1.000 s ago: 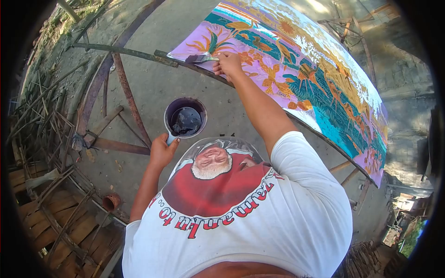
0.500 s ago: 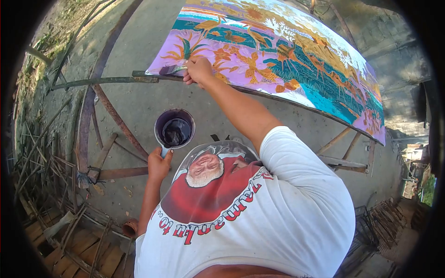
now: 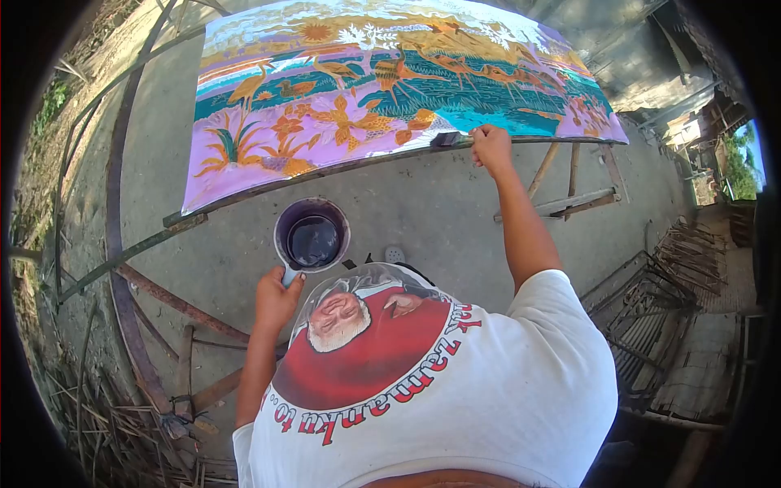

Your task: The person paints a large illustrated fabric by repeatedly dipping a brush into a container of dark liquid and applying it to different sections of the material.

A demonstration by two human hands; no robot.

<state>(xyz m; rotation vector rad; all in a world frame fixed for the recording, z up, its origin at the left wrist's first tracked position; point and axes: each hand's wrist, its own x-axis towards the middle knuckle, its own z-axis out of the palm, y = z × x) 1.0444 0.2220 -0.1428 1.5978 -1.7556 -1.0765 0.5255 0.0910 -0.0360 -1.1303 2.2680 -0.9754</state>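
A long painted cloth with birds, flowers and teal water is stretched across a wooden frame in front of me. My right hand is closed round the handle of a wide dark-bristled brush, whose bristles are at the cloth's near edge, beside a white patch. Lower and to the left, my left hand grips the pale handle of a round dipper with dark purple liquid inside. The dipper is below the cloth's near edge, apart from it.
Wooden poles form a frame at the left. Sticks are piled at the lower left. A slatted bamboo bench stands at the right. Concrete ground shows under the cloth.
My right hand and the brush have moved right along the cloth's near edge, from its left corner to the white patch. The view has shifted, and the cloth now appears further left.
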